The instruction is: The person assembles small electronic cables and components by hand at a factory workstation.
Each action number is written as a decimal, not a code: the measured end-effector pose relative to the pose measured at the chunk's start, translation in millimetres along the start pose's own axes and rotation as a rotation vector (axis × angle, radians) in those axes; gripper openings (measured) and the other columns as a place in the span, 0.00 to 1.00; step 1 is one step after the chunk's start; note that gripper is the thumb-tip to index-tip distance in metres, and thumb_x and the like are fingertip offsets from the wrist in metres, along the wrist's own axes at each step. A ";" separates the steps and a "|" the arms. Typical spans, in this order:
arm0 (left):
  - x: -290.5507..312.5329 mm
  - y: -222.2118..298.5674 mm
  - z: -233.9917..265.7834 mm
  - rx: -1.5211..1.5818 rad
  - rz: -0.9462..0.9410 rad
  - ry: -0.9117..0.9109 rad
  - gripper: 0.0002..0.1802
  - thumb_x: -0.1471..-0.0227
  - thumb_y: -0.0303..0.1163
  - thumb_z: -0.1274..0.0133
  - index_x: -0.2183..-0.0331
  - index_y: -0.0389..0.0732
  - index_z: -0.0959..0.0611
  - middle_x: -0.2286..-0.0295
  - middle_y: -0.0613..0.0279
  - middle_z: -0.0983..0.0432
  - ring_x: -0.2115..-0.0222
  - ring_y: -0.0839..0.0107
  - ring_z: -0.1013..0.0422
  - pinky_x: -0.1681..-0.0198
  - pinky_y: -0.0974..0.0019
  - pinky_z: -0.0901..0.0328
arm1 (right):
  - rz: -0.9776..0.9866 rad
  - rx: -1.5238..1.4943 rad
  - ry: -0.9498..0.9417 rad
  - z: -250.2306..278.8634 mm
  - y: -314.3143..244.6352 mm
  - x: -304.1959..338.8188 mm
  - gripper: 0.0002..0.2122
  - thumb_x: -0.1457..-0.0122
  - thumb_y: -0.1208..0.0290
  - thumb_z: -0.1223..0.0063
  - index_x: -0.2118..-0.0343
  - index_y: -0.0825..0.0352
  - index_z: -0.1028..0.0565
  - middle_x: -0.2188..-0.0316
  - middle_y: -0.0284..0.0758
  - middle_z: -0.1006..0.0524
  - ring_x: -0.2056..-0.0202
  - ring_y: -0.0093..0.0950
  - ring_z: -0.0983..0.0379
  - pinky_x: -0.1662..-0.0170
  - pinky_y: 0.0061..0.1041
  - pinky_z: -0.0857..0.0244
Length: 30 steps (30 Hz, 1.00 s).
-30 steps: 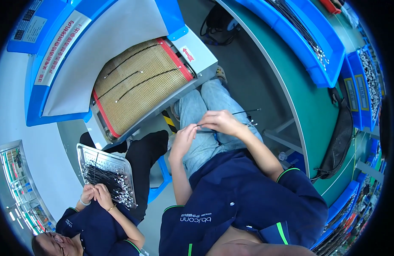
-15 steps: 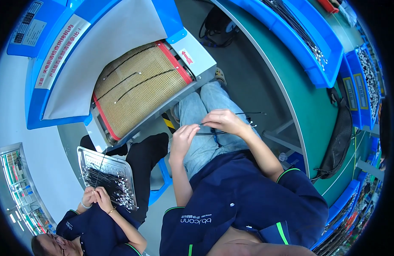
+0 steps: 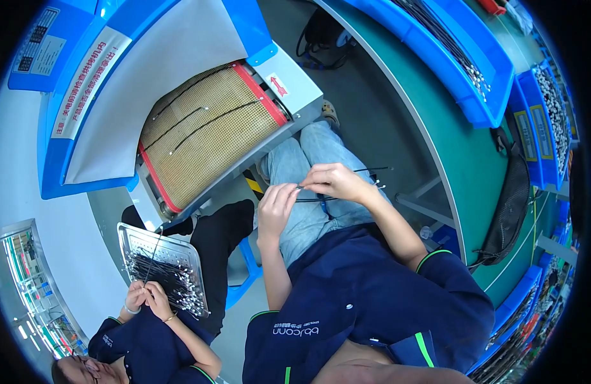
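Observation:
Above my lap, both hands meet fingertip to fingertip on a thin black cable [image 3: 373, 169]. My left hand [image 3: 277, 206] pinches it from the left. My right hand [image 3: 335, 180] pinches close beside, with a dark length of the cable running out to the right behind it. The small spot between my fingertips is mostly covered. More black cables [image 3: 308, 200] lie across my jeans just below my hands, and some pale tips [image 3: 378, 184] show beside my right wrist.
Ahead on the left stands a blue-and-white conveyor machine [image 3: 295, 83]; several black cables lie on its mesh belt [image 3: 206, 150]. At lower left a co-worker [image 3: 148, 296] handles a cable over a metal tray [image 3: 196, 269] of cables. A green table [image 3: 436, 109] with blue bins [image 3: 500, 105] curves along the right.
My hands keep nearly the same pinch on the cable. The view has shifted slightly, and the cables on the belt appear a little farther left.

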<state>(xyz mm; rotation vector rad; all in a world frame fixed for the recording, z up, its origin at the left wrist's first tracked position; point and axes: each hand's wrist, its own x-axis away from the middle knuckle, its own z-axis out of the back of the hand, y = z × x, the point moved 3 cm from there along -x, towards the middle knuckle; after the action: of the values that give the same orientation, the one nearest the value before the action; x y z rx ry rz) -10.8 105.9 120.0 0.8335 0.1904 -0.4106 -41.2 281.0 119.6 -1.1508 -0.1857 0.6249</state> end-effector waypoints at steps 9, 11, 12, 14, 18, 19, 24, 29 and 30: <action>-3.5 4.6 -14.8 0.044 -0.021 0.008 0.09 0.58 0.20 0.40 0.70 0.36 0.21 0.73 0.59 0.24 0.73 0.63 0.28 0.70 0.65 0.32 | -0.107 0.073 0.037 7.9 5.0 9.1 0.06 0.50 0.72 0.41 0.69 0.66 0.21 0.75 0.35 0.23 0.73 0.32 0.25 0.70 0.26 0.32; -3.3 5.9 -11.9 0.026 -0.033 0.014 0.09 0.59 0.19 0.40 0.71 0.36 0.21 0.73 0.59 0.24 0.73 0.63 0.28 0.70 0.65 0.32 | -0.142 0.013 0.052 5.8 6.5 8.2 0.06 0.50 0.72 0.40 0.70 0.66 0.22 0.75 0.36 0.23 0.73 0.33 0.25 0.71 0.26 0.33; -3.3 5.8 -13.0 0.020 -0.052 0.015 0.09 0.60 0.19 0.40 0.71 0.36 0.21 0.73 0.59 0.24 0.73 0.63 0.28 0.71 0.65 0.32 | -0.144 0.014 0.053 5.1 8.7 9.1 0.06 0.50 0.72 0.40 0.70 0.66 0.22 0.75 0.36 0.23 0.73 0.33 0.25 0.71 0.26 0.33; -1.3 3.1 -15.4 0.045 -0.030 0.007 0.09 0.61 0.19 0.40 0.71 0.37 0.20 0.73 0.59 0.25 0.72 0.63 0.28 0.69 0.65 0.32 | -0.109 -0.010 0.070 4.7 11.5 10.3 0.06 0.50 0.71 0.40 0.71 0.66 0.23 0.76 0.36 0.23 0.74 0.33 0.26 0.71 0.26 0.34; -0.1 -1.9 -16.2 0.063 0.022 0.019 0.10 0.63 0.19 0.40 0.72 0.38 0.20 0.74 0.60 0.25 0.73 0.63 0.28 0.69 0.64 0.33 | -0.132 -0.021 0.061 12.6 15.2 11.1 0.06 0.50 0.72 0.40 0.71 0.67 0.22 0.76 0.36 0.24 0.75 0.33 0.27 0.72 0.27 0.34; -1.5 -2.0 -17.0 0.065 0.021 0.017 0.10 0.63 0.19 0.40 0.72 0.38 0.20 0.74 0.60 0.25 0.73 0.63 0.28 0.69 0.64 0.33 | -0.144 -0.020 0.039 14.7 15.8 11.6 0.06 0.50 0.72 0.41 0.71 0.68 0.22 0.75 0.37 0.24 0.74 0.34 0.26 0.71 0.28 0.33; -4.6 -2.8 -19.6 0.071 -0.032 0.048 0.09 0.63 0.19 0.40 0.73 0.37 0.21 0.75 0.60 0.25 0.73 0.63 0.28 0.70 0.64 0.32 | -0.133 -0.041 0.026 16.4 19.0 10.4 0.06 0.49 0.73 0.42 0.70 0.68 0.22 0.74 0.38 0.24 0.73 0.35 0.26 0.71 0.30 0.33; -2.8 -12.1 -14.9 0.037 0.027 0.028 0.08 0.61 0.18 0.41 0.73 0.37 0.20 0.75 0.59 0.25 0.74 0.65 0.28 0.70 0.67 0.33 | -0.088 -0.045 0.069 22.1 20.8 10.4 0.07 0.50 0.73 0.43 0.67 0.67 0.21 0.72 0.36 0.23 0.71 0.34 0.26 0.68 0.29 0.32; -0.8 -17.0 -12.3 0.025 0.062 0.020 0.08 0.61 0.18 0.41 0.73 0.36 0.21 0.75 0.59 0.25 0.73 0.65 0.27 0.70 0.67 0.33 | -0.088 -0.044 0.070 27.5 23.2 13.1 0.07 0.50 0.73 0.43 0.67 0.67 0.21 0.72 0.36 0.23 0.71 0.34 0.26 0.68 0.29 0.32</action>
<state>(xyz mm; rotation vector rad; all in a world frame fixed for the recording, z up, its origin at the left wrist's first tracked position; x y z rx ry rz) -18.8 105.1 100.6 0.8662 0.1780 -0.3466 -51.3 316.1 108.0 -1.1985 -0.1903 0.5039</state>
